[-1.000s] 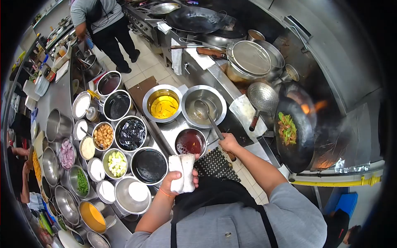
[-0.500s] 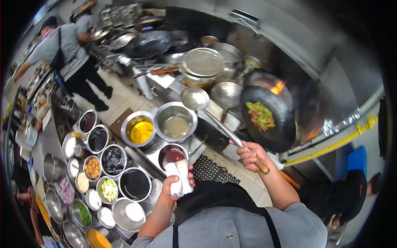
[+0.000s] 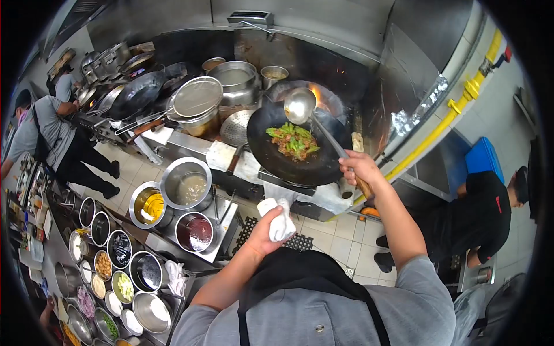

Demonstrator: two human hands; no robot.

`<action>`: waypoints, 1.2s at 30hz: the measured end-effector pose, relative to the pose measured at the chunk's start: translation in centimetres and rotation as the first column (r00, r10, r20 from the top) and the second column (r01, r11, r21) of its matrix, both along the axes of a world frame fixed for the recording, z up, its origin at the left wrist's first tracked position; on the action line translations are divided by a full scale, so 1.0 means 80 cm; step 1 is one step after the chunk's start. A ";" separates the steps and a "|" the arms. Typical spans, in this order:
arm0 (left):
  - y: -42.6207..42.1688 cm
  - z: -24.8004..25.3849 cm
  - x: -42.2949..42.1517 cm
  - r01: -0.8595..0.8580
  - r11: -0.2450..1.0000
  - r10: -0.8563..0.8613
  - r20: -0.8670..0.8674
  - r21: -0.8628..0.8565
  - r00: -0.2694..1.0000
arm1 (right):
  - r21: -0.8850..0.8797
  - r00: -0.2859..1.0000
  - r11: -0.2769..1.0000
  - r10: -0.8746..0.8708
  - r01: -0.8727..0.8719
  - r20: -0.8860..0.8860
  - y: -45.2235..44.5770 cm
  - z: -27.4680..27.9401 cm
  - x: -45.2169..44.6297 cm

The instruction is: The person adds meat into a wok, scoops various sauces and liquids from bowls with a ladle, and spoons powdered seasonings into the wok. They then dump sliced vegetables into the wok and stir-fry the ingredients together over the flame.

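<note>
My right hand [image 3: 360, 169] grips the wooden handle of a long metal ladle [image 3: 300, 106], whose bowl hangs over the far part of a black wok [image 3: 262, 155]. Green and reddish-brown stir-fried food [image 3: 292, 142] lies in the wok, and orange flame [image 3: 314, 95] shows behind it. In my left hand [image 3: 264, 233] is a folded white cloth [image 3: 280, 221], held in front of my apron, apart from the wok. Between the left hand and the sauces stands a metal pot of dark red liquid [image 3: 194, 232].
Pots of yellow oil [image 3: 151, 206] and cloudy liquid [image 3: 187, 183] stand left of centre. Several ingredient containers [image 3: 124, 287] crowd the lower left counter. A perforated skimmer [image 3: 235, 128] rests beside the wok. A yellow gas pipe [image 3: 461, 105] runs at right. A co-worker in black [image 3: 479, 213] bends nearby; others work at far left.
My view has turned toward the wok. The ladle has swung from above the metal pots to above the wok. The cloth stays in my left hand.
</note>
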State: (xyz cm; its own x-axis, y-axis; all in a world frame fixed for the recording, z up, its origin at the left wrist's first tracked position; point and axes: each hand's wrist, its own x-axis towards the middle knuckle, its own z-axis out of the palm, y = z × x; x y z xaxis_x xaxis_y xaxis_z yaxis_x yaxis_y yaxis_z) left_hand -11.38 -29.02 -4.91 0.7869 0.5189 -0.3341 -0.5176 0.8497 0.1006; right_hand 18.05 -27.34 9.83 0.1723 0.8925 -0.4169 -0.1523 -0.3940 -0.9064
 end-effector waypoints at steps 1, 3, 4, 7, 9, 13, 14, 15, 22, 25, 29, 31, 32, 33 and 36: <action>0.001 0.003 0.018 0.012 1.000 -0.011 -0.101 0.007 0.995 | 0.016 1.000 1.000 -0.001 0.001 -0.007 0.004 -0.007 0.008; 0.005 0.000 0.043 0.009 1.000 -0.003 -0.210 0.028 0.978 | 0.047 0.985 0.999 -0.023 0.015 0.173 0.005 -0.019 0.016; 0.010 0.008 0.049 0.011 1.000 -0.005 -0.213 0.027 0.977 | 0.046 0.985 0.999 -0.025 0.017 0.170 -0.003 -0.019 0.016; 0.046 0.045 0.059 0.103 0.993 -0.117 -0.300 -0.062 0.947 | 0.098 0.969 0.995 -0.012 -0.013 0.249 -0.025 -0.014 0.032; 0.084 0.063 0.093 0.119 0.992 -0.122 -0.330 -0.028 0.936 | 0.169 0.923 0.985 -0.039 -0.028 0.382 -0.026 -0.035 0.038; 0.164 0.006 0.164 0.294 0.953 -0.300 -0.347 -0.072 0.889 | 0.123 0.799 0.992 -0.047 -0.035 0.600 -0.030 -0.028 0.024; 0.182 0.015 0.175 0.312 0.949 -0.305 -0.382 -0.043 0.872 | 0.071 0.733 0.997 -0.027 -0.029 0.679 -0.025 -0.020 0.024; 0.219 0.001 0.184 0.328 0.945 -0.312 -0.347 -0.015 0.885 | -0.099 0.739 0.995 0.078 -0.015 0.670 -0.022 -0.003 0.021; 0.351 0.016 0.216 0.391 0.917 -0.329 -0.410 0.075 0.851 | -0.318 0.269 0.938 0.345 -0.141 0.899 0.030 0.006 0.029; 0.374 -0.012 0.221 0.450 0.891 -0.402 -0.359 0.058 0.843 | -0.413 0.203 0.907 0.422 -0.087 0.884 0.092 -0.016 0.028; 0.363 -0.075 0.230 0.290 0.943 -0.204 -0.405 0.162 0.891 | -0.354 0.142 0.934 0.345 0.041 0.928 0.171 -0.082 0.040; 0.311 -0.066 0.198 0.341 0.937 -0.291 -0.373 0.074 0.881 | -0.287 0.153 0.957 0.276 0.052 0.949 0.171 -0.070 0.032; 0.298 -0.056 0.186 0.379 0.924 -0.338 -0.347 0.054 0.875 | -0.213 0.161 0.975 0.202 0.057 0.966 0.168 -0.064 0.026; 0.301 -0.044 0.189 0.384 0.922 -0.342 -0.350 0.055 0.872 | -0.199 0.185 0.979 0.189 0.035 0.964 0.157 -0.062 0.030; 0.341 -0.044 0.213 0.403 0.915 -0.392 -0.241 0.000 0.888 | -0.323 0.261 0.946 0.308 0.015 0.915 0.120 -0.015 0.022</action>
